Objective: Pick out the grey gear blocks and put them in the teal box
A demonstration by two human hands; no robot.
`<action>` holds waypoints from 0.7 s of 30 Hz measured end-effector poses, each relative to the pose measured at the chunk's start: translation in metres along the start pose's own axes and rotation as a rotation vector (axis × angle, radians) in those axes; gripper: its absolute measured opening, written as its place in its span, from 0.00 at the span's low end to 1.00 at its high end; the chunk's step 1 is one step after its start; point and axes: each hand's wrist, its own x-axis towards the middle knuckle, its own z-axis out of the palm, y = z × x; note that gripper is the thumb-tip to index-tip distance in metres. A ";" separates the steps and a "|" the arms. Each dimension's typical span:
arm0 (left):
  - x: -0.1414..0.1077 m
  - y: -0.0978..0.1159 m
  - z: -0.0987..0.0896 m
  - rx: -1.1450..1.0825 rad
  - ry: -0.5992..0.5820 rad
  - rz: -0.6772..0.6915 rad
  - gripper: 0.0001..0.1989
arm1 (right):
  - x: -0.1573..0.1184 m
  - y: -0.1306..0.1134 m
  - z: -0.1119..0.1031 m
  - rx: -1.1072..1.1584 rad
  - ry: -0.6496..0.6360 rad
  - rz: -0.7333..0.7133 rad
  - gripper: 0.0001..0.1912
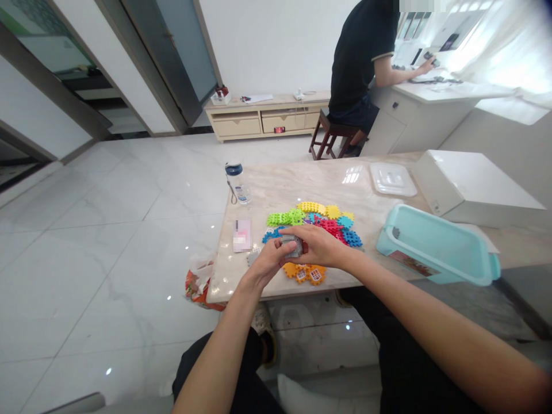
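A small stack of grey plastic building blocks (294, 247) is held between my two hands above the table. My left hand (269, 259) is closed on its left side, thumb across it. My right hand (319, 244) is closed round its right side, with some fingers hidden behind. Below and around them lie toothed blocks sorted by colour: green blocks (284, 218), yellow blocks (313, 208), red blocks (330, 228), blue blocks (352, 238) and orange blocks (317, 275). Another grey block (253, 257) lies left of my hands, partly covered.
On the table (276, 181) stand a water bottle (238, 184), a pink card-like item (242, 236), a teal bin (431, 241), a clear lid (393, 179) and a white box (478, 184). An orange-and-white bag (199, 284) is by the left edge. A person (362, 57) sits at a far desk.
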 end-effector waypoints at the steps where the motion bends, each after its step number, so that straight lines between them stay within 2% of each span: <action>1: 0.001 0.000 0.000 -0.007 0.011 0.008 0.27 | 0.000 -0.001 0.000 0.000 0.006 0.002 0.35; 4: 0.001 0.001 -0.001 -0.026 0.038 0.025 0.27 | -0.001 0.001 0.000 0.002 0.028 -0.005 0.37; 11: 0.000 0.000 -0.002 -0.051 0.036 0.001 0.28 | 0.000 0.010 0.006 0.015 0.046 0.000 0.34; 21: -0.002 0.000 -0.005 -0.037 -0.002 -0.004 0.30 | 0.003 0.002 0.003 0.103 0.044 0.005 0.32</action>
